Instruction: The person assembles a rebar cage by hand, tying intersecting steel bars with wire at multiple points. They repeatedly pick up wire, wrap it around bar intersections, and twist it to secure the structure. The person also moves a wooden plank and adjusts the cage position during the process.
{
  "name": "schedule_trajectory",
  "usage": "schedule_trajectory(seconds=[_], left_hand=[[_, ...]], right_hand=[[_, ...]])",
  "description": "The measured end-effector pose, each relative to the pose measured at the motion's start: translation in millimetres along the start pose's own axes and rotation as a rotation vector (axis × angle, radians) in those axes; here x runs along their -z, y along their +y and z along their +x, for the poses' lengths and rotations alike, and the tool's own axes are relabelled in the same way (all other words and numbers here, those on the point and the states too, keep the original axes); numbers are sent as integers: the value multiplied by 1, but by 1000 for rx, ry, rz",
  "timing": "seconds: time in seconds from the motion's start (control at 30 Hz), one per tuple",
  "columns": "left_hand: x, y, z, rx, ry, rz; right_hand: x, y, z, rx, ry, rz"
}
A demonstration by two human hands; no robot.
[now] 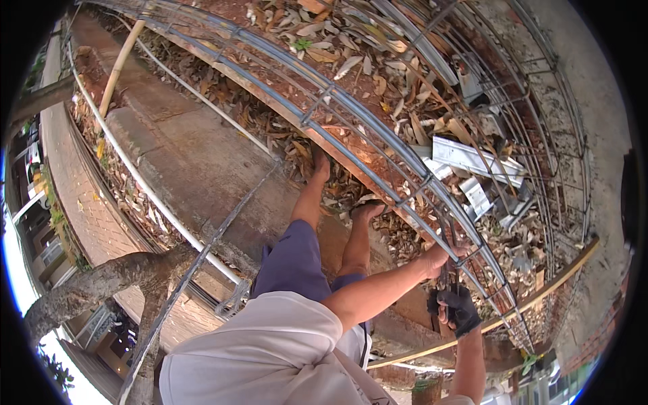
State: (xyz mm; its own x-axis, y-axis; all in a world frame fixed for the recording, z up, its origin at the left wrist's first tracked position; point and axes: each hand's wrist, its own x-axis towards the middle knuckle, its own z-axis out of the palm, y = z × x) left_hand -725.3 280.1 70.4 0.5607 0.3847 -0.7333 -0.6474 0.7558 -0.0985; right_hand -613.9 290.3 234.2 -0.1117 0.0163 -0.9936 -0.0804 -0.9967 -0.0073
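A long steel rebar cage (422,183) of ribbed bars and wire stirrups curves from the upper left to the lower right. My bare left hand (439,261) is closed at the near bars, toward the cage's right end; what its fingers pinch is hidden. Just below it, my right hand (461,312) wears a dark fingerless glove. It is wrapped round a dark, slim metal tool (445,280) that looks like pincers, pointing up toward the bars near my left hand. The tool's jaws are hard to make out among the bars.
Beyond the cage lie dry leaves, bent metal channel pieces (476,160) and more rebar (550,128). A wooden pole (553,282) crosses beneath the cage at right. A concrete slab (182,158), a pale pipe (152,196) and a tree trunk (101,287) lie left.
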Motion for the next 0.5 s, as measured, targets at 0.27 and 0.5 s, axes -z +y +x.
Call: schedule_trajectory(seconds=[0.27,0.5], left_hand=[[-17,-15,25,108,293,93],[-4,0,9,127,-140,-291]], right_hand=[[-11,35,5,466,874,-1573],[33,13,29,-177,89,41]])
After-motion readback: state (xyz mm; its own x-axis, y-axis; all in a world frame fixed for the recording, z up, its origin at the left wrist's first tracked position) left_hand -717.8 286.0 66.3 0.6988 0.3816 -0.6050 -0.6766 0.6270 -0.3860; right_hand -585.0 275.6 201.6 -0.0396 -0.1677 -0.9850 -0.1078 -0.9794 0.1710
